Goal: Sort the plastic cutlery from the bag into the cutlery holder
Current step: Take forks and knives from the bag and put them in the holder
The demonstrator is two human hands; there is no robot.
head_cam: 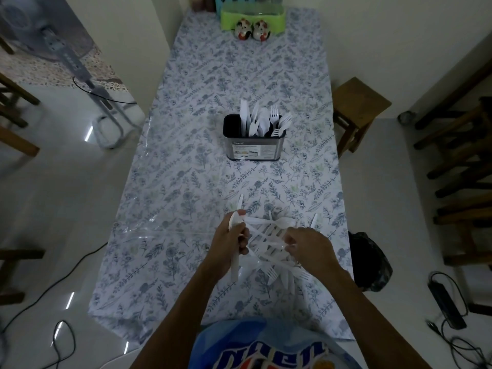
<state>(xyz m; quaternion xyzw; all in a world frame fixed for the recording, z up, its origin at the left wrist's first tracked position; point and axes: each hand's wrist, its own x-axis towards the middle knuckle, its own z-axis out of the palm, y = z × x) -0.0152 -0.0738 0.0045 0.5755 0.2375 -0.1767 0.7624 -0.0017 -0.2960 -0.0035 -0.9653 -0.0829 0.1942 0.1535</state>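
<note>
Left grip (234, 239) clutches several white utensils (234, 259) upright over the near desk (186, 161); right grip (303, 245) pinches a piece in the loose cutlery pile (269, 243) between them. Farther back, mid-desk, the holder (254, 146) stands with knives, spoons and forks.

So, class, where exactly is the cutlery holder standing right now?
In the head view, the cutlery holder stands mid-table, beyond the loose cutlery pile, nearer than the two figurines.

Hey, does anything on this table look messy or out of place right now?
Only the loose cutlery pile near the table's front edge: pieces lie crisscrossed under both hands. The cutlery holder stands upright; nothing looks spilled or broken.
</note>
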